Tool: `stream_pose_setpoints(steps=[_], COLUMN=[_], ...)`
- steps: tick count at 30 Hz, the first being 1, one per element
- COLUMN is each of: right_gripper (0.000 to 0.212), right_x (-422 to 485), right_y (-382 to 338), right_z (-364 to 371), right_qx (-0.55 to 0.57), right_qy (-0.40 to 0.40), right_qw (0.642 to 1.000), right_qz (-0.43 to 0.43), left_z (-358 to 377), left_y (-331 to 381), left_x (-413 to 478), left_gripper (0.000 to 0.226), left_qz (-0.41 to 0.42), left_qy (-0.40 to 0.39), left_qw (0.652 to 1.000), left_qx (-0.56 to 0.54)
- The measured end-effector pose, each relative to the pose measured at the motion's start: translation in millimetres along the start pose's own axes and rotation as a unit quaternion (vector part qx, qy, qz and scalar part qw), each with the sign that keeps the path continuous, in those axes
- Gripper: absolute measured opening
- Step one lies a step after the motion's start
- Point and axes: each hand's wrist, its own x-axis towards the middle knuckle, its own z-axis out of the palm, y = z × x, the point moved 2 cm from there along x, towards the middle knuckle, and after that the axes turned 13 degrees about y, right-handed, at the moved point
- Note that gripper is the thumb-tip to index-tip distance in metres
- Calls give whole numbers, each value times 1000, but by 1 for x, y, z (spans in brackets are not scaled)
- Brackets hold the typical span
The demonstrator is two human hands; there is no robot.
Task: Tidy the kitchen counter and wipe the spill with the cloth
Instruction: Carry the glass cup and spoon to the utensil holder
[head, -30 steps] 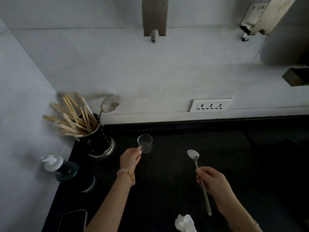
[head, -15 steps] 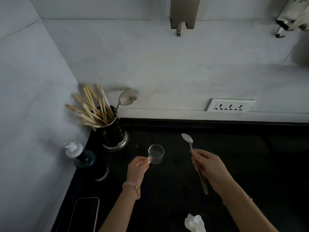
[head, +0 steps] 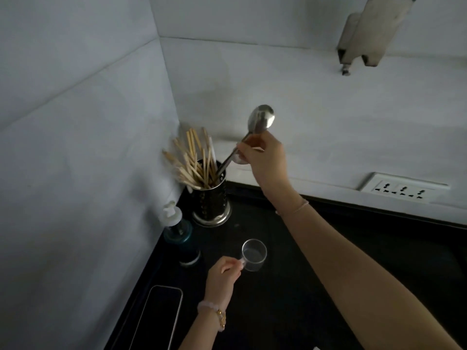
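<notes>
Head view: right hand (head: 265, 157) pinched on the neck of one long metal spoon (head: 260, 120), bowl up, handle end inside the perforated metal holder (head: 211, 203) at the far-left corner of the black desk (head: 290, 299). The holder also carries a splayed bundle of pale wooden chopsticks (head: 192, 162), too many to count. Left hand (head: 223, 275) closed on the handle of one clear glass cup (head: 254, 255) near the desk's left edge. One pump bottle (head: 177, 228) and one flat phone (head: 161, 317) lie along that edge.
</notes>
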Motion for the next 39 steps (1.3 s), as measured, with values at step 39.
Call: stream_pose_setpoints(steps=[39], right_gripper=[8], right_x=[-16], right_y=[79], right_z=[-27], right_qx=[-215], right_qy=[-101], right_qw=[971], right_qz=[10], left_z=[-2], left_y=[-1], left_x=[11], left_gripper=[7], left_qz=[-6], left_qy=[12], left_qw=[1000], left_qx=[-5])
